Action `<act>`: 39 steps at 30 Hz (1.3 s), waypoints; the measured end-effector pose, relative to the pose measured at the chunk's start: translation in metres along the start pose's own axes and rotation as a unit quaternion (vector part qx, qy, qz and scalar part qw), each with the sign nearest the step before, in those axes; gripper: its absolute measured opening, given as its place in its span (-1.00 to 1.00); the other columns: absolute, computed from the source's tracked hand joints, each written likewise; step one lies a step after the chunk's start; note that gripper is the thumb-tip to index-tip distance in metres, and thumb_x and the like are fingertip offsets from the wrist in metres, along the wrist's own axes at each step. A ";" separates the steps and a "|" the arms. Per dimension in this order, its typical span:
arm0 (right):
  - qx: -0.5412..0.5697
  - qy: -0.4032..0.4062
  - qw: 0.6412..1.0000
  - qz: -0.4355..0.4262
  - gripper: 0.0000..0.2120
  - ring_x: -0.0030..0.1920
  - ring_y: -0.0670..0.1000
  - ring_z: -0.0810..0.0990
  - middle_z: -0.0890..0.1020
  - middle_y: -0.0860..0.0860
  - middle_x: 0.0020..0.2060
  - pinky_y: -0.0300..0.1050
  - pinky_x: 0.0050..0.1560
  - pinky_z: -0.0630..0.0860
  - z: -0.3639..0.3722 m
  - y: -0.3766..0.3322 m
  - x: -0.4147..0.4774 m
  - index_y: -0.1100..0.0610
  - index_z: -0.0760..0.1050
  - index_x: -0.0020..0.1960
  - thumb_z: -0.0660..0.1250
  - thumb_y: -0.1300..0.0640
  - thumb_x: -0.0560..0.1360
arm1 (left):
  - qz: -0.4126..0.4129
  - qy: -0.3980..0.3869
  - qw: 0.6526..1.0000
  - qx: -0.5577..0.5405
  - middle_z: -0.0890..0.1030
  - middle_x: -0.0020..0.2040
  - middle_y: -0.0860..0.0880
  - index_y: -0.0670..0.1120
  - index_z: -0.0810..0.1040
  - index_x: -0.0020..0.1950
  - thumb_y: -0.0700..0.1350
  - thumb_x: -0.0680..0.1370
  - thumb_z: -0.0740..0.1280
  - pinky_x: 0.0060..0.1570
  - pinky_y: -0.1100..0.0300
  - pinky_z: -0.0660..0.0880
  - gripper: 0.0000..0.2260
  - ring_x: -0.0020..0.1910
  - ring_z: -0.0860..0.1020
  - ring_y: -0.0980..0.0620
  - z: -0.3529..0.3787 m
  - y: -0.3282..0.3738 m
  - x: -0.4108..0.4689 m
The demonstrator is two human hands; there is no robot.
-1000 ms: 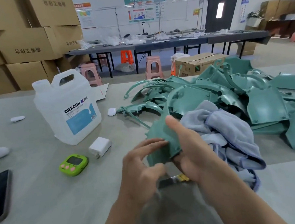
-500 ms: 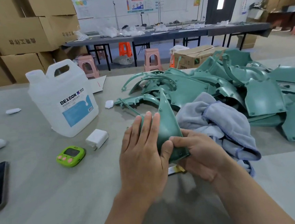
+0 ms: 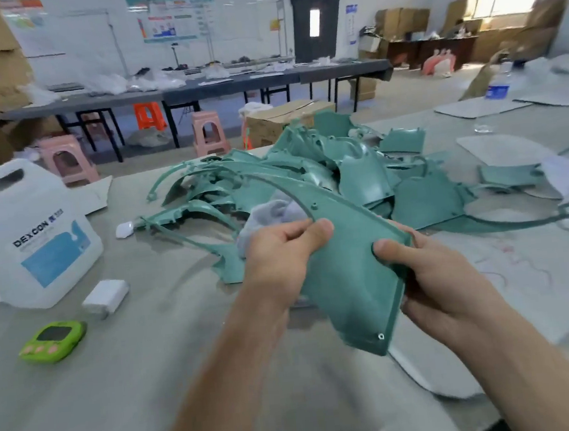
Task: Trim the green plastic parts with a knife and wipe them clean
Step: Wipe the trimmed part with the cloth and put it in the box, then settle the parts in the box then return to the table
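I hold a long curved green plastic part [image 3: 347,278] above the table with both hands. My left hand [image 3: 279,253] grips its upper left edge, fingers curled over the rim. My right hand [image 3: 429,278] grips its right side with the thumb pressed on the face. A pile of green plastic parts [image 3: 307,179] lies behind on the table. A grey-blue cloth [image 3: 269,213] shows just behind my left hand, mostly hidden. No knife is visible.
A white DEXCON jug [image 3: 34,237] stands at the left, with a small white block [image 3: 106,296] and a green timer [image 3: 53,340] in front of it. Grey sheets and a bottle [image 3: 497,88] lie at the far right. Stools and a long dark table stand behind.
The green part has been turned from edge-on to flat, its face now toward me. My hands have moved apart to its two sides, and my view has swung to the right.
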State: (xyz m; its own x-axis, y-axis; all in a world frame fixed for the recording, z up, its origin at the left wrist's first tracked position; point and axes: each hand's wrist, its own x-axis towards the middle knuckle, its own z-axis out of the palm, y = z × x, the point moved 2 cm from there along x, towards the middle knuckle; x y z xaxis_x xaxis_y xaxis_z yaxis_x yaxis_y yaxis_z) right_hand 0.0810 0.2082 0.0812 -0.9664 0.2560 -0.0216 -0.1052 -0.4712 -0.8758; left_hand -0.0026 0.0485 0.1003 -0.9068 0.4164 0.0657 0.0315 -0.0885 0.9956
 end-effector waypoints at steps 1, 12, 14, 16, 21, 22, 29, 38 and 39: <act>0.030 0.036 0.999 0.002 -0.63 0.08 0.17 0.73 0.70 0.22 0.14 0.00 -0.04 0.69 -0.012 -0.001 -0.015 0.21 0.61 0.26 0.34 0.34 0.46 | 0.001 0.002 1.000 0.014 0.72 -0.13 -0.22 -0.27 0.70 -0.09 -0.09 0.58 0.42 -0.13 -0.10 0.63 -0.76 -0.16 0.69 -0.18 0.018 -0.001 -0.002; 0.177 0.364 0.914 -0.007 -0.70 0.05 0.20 0.73 0.69 0.23 0.16 0.08 -0.12 0.65 -0.172 0.015 -0.226 0.23 0.52 0.35 0.22 0.20 0.65 | -0.191 -0.327 0.925 -0.017 0.73 -0.11 -0.16 -0.14 0.74 -0.05 -0.34 0.55 0.34 -0.43 0.29 0.52 -0.80 -0.29 0.67 0.04 0.212 -0.075 -0.101; 0.180 0.416 0.891 -0.004 -0.70 -0.01 0.18 0.75 0.71 0.20 0.13 0.03 -0.10 0.62 -0.194 0.033 -0.262 0.21 0.56 0.31 0.32 0.19 0.59 | -0.204 -0.352 0.913 0.016 0.74 -0.08 -0.12 -0.10 0.73 -0.03 -0.33 0.53 0.35 -0.37 0.29 0.54 -0.80 -0.23 0.70 0.05 0.240 -0.092 -0.117; 0.197 0.459 0.866 -0.005 -0.60 0.00 0.16 0.75 0.72 0.18 0.11 0.04 0.04 0.58 -0.212 0.052 -0.294 0.22 0.60 0.27 0.43 0.20 0.44 | -0.199 -0.387 0.899 0.050 0.74 0.02 -0.05 -0.02 0.73 0.04 -0.24 0.47 0.39 -0.09 0.22 0.55 -0.77 -0.01 0.70 0.06 0.268 -0.106 -0.137; 0.335 0.450 0.827 -0.039 -0.45 0.00 0.25 0.74 0.70 0.22 0.14 0.12 -0.11 0.70 -0.249 0.091 -0.351 0.28 0.61 0.28 0.48 0.31 0.28 | -0.226 -0.486 0.843 0.047 0.69 0.11 0.11 0.18 0.60 0.27 -0.05 0.40 0.44 -0.24 0.41 0.52 -0.57 -0.04 0.66 0.26 0.332 -0.135 -0.187; 0.356 0.460 0.812 -0.057 -0.44 -0.05 0.28 0.73 0.71 0.21 0.10 0.11 -0.09 0.71 -0.260 0.095 -0.356 0.28 0.59 0.31 0.48 0.31 0.30 | -0.257 -0.496 0.829 0.020 0.72 0.09 0.09 0.15 0.58 0.30 -0.05 0.42 0.46 -0.22 0.35 0.56 -0.56 -0.04 0.69 0.19 0.343 -0.140 -0.196; 0.386 0.571 0.716 -0.116 -0.66 0.38 0.16 0.54 0.54 0.22 0.38 0.10 0.24 0.54 -0.357 0.060 -0.342 0.22 0.42 0.43 0.25 0.19 0.68 | -0.300 -0.422 0.855 0.039 0.63 0.13 0.12 0.03 0.51 0.37 -0.32 0.54 0.35 -0.12 0.25 0.48 -0.55 -0.08 0.55 0.23 0.383 -0.164 -0.208; 0.323 0.548 0.759 0.137 -0.86 -0.17 0.12 0.63 0.65 0.21 -0.05 -0.11 -0.29 0.60 -0.319 0.134 -0.278 0.34 0.49 0.07 0.19 0.33 0.60 | -0.250 -0.398 0.882 0.035 0.55 0.33 0.01 0.02 0.52 0.42 -0.35 0.58 0.29 0.28 0.03 0.52 -0.54 0.23 0.55 0.08 0.348 -0.166 -0.157; 0.324 0.534 0.768 0.140 -0.87 -0.24 0.09 0.60 0.66 0.19 -0.13 -0.15 -0.44 0.55 -0.311 0.135 -0.272 0.34 0.51 0.03 0.20 0.33 0.60 | -0.238 -0.397 0.886 0.022 0.62 0.26 -0.02 -0.03 0.55 0.37 -0.40 0.57 0.29 0.16 0.09 0.60 -0.56 0.16 0.63 0.07 0.343 -0.163 -0.154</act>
State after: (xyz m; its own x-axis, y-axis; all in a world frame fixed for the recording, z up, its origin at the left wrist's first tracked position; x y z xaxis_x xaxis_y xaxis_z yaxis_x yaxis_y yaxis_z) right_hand 0.4026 0.3379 -0.1813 -0.2645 0.4516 -0.8521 -0.3577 -0.8665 -0.3481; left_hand 0.2758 0.3094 -0.0494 -0.2418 0.9038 -0.3532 -0.2420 0.2963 0.9239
